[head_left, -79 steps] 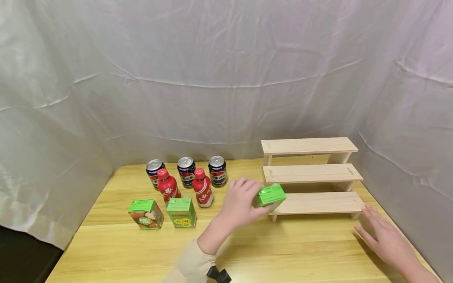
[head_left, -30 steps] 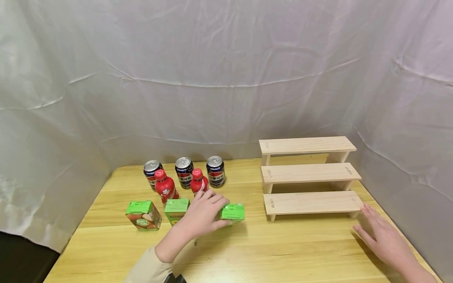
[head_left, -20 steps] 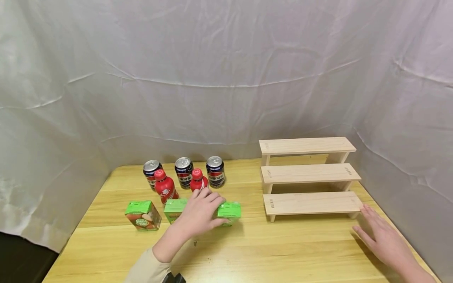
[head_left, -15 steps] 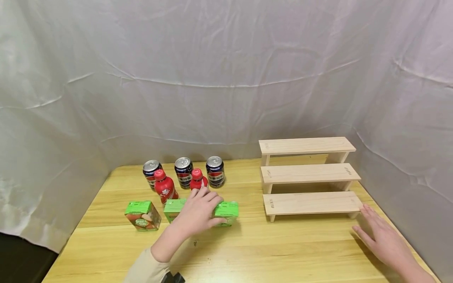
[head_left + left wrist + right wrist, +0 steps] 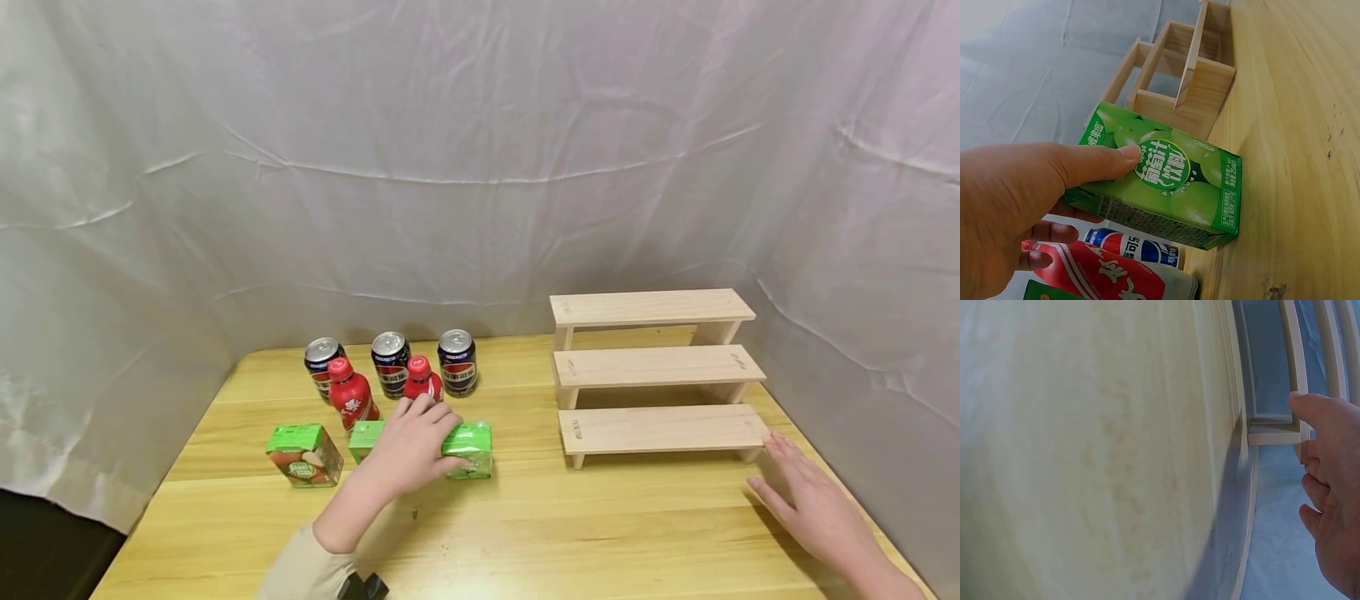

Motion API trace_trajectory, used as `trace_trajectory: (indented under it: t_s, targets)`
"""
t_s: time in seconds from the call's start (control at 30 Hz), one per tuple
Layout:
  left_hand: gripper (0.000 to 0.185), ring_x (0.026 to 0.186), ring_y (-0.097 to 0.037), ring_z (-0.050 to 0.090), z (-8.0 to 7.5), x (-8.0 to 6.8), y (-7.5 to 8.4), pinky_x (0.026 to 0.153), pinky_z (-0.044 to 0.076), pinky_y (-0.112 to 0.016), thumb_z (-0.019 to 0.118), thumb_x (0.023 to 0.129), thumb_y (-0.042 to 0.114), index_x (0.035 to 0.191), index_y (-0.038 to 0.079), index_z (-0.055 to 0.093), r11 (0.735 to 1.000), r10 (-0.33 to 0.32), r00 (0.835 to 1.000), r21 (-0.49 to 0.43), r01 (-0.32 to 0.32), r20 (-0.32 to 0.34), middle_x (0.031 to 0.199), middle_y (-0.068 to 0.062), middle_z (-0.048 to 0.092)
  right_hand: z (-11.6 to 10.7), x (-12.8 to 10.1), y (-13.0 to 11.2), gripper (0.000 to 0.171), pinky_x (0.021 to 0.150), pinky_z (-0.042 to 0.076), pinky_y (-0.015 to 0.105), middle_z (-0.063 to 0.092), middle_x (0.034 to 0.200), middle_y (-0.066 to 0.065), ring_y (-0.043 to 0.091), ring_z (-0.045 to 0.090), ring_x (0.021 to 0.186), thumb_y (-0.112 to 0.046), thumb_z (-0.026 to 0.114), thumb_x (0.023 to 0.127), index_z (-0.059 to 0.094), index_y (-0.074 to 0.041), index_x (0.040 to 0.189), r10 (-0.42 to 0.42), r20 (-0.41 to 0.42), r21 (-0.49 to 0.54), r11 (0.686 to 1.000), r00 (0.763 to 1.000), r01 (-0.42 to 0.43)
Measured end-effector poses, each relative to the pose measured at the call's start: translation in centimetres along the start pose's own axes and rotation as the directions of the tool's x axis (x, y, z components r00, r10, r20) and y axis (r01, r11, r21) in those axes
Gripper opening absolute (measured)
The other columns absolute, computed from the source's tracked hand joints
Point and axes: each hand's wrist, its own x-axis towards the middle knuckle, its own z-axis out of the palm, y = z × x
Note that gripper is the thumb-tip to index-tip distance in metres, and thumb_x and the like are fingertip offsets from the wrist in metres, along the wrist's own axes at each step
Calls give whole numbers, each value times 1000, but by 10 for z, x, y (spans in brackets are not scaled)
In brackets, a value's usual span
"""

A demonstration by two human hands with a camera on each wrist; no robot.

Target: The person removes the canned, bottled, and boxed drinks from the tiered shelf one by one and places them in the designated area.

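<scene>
The left hand (image 5: 408,446) grasps a green grape-juice carton (image 5: 470,451) in its fingers (image 5: 1094,164), standing it on the bench (image 5: 570,533) just beside another green carton (image 5: 362,437). The right hand (image 5: 813,504) lies flat, fingers released, near the three-tier wooden shelf (image 5: 660,371), whose steps hold nothing.

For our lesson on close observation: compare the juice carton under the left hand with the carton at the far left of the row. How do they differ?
The held carton shows green grapes; the far-left carton shows a red-brown picture. The left hand grips the first; the second stands alone, untouched. Both have green tops and stand on the table.
</scene>
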Motion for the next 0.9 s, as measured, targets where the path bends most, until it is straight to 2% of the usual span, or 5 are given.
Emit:
trace_trajectory:
  t_s: [0.17,0.57,0.73,0.9]
  targets:
    - [55,94,-17,46,0,2,-1,84,37,-36,72,75,61,109,17,67,1000,-3,1000,-5,3,12,106,4,65,1,0,1,71,115,-14,14,19,158,26,1,-8,148,-27,60,96,28,8,149,-1,-6,3,1000,1000,1]
    - [63,104,-21,50,-3,6,-6,90,39,-41,71,76,61,117,14,67,996,-45,993,-67,53,110,119,-1,66,1,-1,0,71,115,-14,14,18,158,26,4,-8,149,-27,60,96,28,7,149,2,-7,-1,1000,1000,-2]
    - [62,103,-22,50,-5,6,-6,90,40,-41,71,77,59,117,13,67,995,-50,991,-84,61,124,119,-2,66,1,-1,0,71,115,-14,14,17,159,25,4,-8,149,-28,59,97,27,7,149,3,-6,5,1000,1000,-3]
    - [63,103,-22,51,-4,6,-3,90,41,-41,72,76,59,118,12,66,995,-66,991,-64,73,114,118,-2,66,0,0,0,70,115,-14,14,16,159,25,4,-8,149,-27,59,97,27,8,148,3,-5,2,1000,1000,-3]
